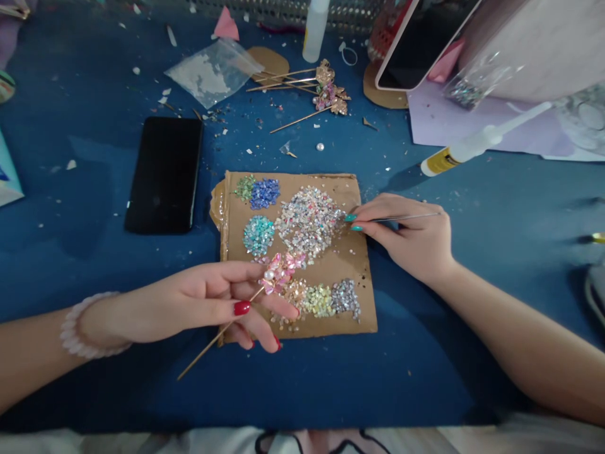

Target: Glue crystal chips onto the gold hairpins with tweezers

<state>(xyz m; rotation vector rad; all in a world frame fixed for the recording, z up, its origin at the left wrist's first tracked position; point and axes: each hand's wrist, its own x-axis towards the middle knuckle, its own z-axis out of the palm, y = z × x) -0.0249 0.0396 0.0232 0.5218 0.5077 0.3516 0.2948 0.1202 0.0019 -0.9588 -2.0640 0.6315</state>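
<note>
Pink-flowered hairpin [282, 275], in the head view, held above the lower left of a cardboard sheet [367, 315], with blossoms toward the heaps of chips and golden stem slanting down to the lower left, past the cardboard's edge. Pinched near the flower end by the left hand [189, 296], thumb on the stem, other fingers spread loosely beneath; red nails, and a pale bead bracelet [85, 326] around the wrist. One pearl visible among the pink petals.

Closed around a thin metal tool [416, 217]: the right hand [413, 243], at the cardboard's right edge, turquoise nails near the broad heap of whitish iridescent chips [307, 221]. Too small to tell whether touching the chips at the tip.

Left of that heap, green chips [244, 187] just beside blue chips [265, 193], and turquoise chips [258, 234] below. Along the lower part, peach chips [295, 291], pale yellow chips [319, 301] and silvery grey chips [346, 297] in a row.

Beyond the cardboard, on the blue tabletop [293, 391]: black phone [164, 175] to the left, other hairpins [328, 94] clustered farther back near a clear plastic bag [212, 72], loose pearl [320, 147] between hairpins and cardboard, yellow-labelled bottle [442, 162] to the right.
</note>
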